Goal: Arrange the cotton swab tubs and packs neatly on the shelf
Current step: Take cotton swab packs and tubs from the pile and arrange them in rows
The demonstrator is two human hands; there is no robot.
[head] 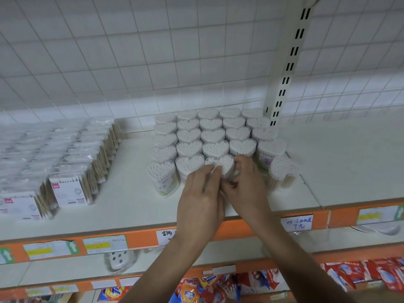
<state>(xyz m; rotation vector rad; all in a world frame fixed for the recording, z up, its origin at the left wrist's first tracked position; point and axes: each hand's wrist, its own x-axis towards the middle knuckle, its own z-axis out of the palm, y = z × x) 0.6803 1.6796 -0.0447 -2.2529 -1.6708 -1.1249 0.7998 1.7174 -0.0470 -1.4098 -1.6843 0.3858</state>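
Observation:
Several heart-shaped clear tubs of cotton swabs (pixel 213 136) stand in tight rows on the white shelf (pixel 131 193). Both my hands hold one tub (pixel 223 164) in the front row. My left hand (pixel 200 200) grips its left side and my right hand (pixel 244 184) grips its right side. One tub (pixel 283 171) stands apart at the right end, slightly out of line. Flat packs of cotton swabs (pixel 67 189) stand in rows on the shelf's left part.
A slotted metal upright (pixel 286 68) rises behind the tubs against the wire grid back wall. The shelf's orange front edge (pixel 140 239) carries price labels. Lower shelves hold colourful packets (pixel 218 285) and a plastic dish (pixel 119 260).

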